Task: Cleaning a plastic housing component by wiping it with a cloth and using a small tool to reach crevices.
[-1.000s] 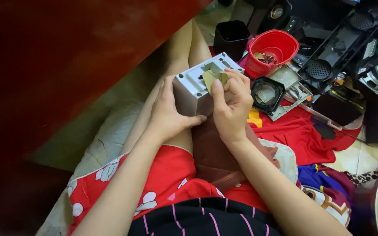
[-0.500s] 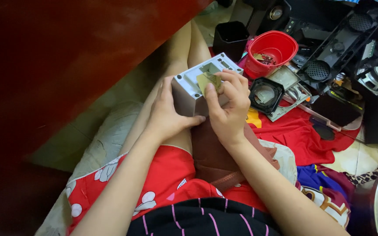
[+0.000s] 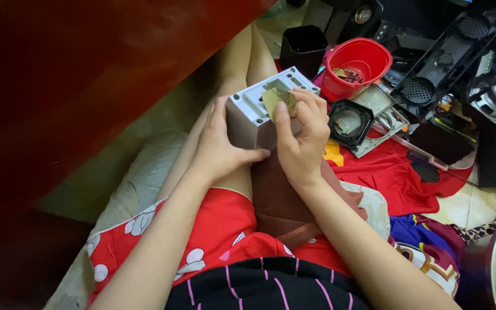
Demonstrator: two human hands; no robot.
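Since a second ago, right hand pinching small yellowish board shifted slightly over grey box at frame centre, board seemingly working free; left hand grip clamps box side.

Grey box, greenish board, red bowl, shorts red, perhaps floral

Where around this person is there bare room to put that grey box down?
Free: the pale floor strip between the dark red panel and the legs. Crowded: right of the grey box, where the red bowl, black square frame and black plastic parts cover the red cloth.
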